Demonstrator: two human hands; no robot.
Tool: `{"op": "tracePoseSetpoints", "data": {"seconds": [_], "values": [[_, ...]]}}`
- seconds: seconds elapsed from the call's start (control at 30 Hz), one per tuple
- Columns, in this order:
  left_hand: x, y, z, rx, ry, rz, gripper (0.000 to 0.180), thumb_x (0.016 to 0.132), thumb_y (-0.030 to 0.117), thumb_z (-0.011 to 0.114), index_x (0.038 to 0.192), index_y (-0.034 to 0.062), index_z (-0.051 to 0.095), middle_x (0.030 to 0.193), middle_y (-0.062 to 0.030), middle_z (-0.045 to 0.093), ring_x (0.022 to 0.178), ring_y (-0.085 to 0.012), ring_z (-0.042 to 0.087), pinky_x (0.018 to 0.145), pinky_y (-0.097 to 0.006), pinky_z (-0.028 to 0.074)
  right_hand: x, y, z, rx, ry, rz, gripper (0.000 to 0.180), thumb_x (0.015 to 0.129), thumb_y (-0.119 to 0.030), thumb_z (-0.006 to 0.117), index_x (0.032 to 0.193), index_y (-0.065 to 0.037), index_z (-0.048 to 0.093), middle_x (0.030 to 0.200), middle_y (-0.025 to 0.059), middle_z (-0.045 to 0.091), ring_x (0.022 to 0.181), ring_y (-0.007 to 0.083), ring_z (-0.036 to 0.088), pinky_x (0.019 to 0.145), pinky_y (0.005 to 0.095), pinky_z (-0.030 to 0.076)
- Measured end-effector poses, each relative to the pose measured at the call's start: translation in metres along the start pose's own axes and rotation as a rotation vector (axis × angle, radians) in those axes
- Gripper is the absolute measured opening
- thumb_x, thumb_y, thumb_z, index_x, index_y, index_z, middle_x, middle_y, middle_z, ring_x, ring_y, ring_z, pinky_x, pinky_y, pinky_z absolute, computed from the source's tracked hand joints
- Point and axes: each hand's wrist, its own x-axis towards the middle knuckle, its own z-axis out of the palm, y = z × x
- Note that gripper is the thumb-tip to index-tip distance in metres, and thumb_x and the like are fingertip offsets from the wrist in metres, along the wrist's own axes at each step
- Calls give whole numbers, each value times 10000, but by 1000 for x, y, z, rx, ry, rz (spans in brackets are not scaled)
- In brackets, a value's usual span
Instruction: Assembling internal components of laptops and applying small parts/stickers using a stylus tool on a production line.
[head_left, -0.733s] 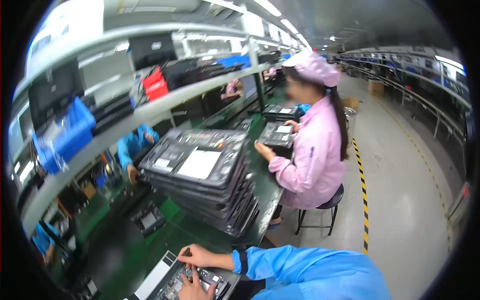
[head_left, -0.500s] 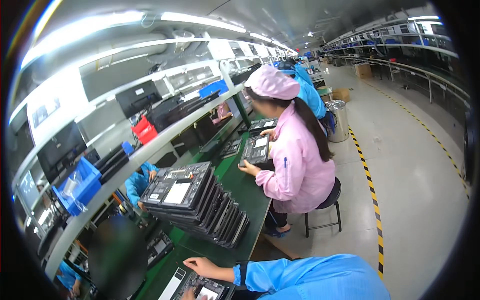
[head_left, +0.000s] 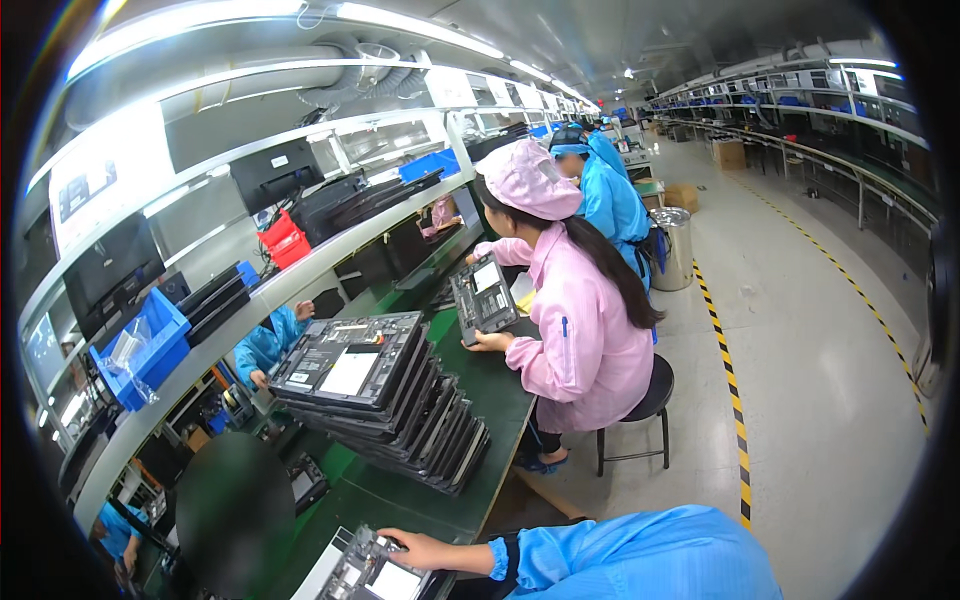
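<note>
One hand shows in the head view: the right hand (head_left: 422,550), at the bottom centre of the frame, coming out of a blue sleeve (head_left: 630,550). I see its fingers bent over the upper right edge of an open dark electronic unit (head_left: 378,572) with a white rectangle on it. The unit lies at the bottom edge of the frame, below and left of that hand and touching it; I cannot tell whether the fingers are clamped on it or only resting. The left hand is out of my picture, so I cannot tell its state. Just left of the unit I have a pale strip (head_left: 318,572) on the green bench (head_left: 400,505). Above, left of centre, stands a leaning stack of similar units (head_left: 385,405). Near mid-frame, a co-worker in pink (head_left: 575,310) holds another unit (head_left: 483,300).
</note>
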Motion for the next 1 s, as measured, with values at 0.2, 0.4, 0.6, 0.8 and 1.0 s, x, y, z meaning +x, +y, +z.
{"op": "tracePoseSetpoints", "data": {"seconds": [0.2, 0.4, 0.6, 0.8, 1.0], "values": [[2, 90, -46, -287, 46, 72, 432, 927, 175, 571, 1252, -104, 519, 1243, -220, 572, 1121, -276, 546, 970, -349, 420, 9, -45, 15, 474, 80, -226, 613, 888, -90, 583, 1440, -71, 316, 1373, 100, 456, 1264, 221, 426, 1055, 344, 339], [164, 27, -20, -605, 182, -27, 510, 859, 211, 658, 1279, -40, 514, 1172, -169, 606, 1051, -216, 578, 890, -307, 452, 26, -78, 2, 791, 394, -71, 537, 839, 78, 562, 1346, -17, 414, 1303, 111, 512, 1183, 226, 510, 1008, 364, 421], [288, -21, 12, -912, 496, -490, 353, 780, 158, 642, 1035, -82, 597, 988, -152, 627, 824, -253, 584, 713, -374, 475, 49, -77, 19, 812, 371, -49, 542, 884, 77, 503, 1389, 29, 313, 1405, 194, 407, 1292, 252, 420, 1077, 348, 332], [375, -64, -12, -76, 219, -469, 480, 800, 257, 667, 1167, -33, 558, 1164, -190, 613, 1085, -313, 583, 915, -392, 472, 75, -73, 12, 771, 382, -74, 542, 872, 65, 521, 1376, 31, 325, 1339, 182, 475, 1224, 245, 488, 1046, 349, 375], [433, -107, -23, 1238, -345, 7, 503, 800, 464, 694, 1160, 117, 635, 1179, -134, 622, 1169, -298, 545, 990, -353, 433, 91, -58, 22, 712, 385, -134, 518, 868, 70, 520, 1357, 41, 355, 1315, 187, 491, 1213, 246, 494, 1038, 346, 375]]}}
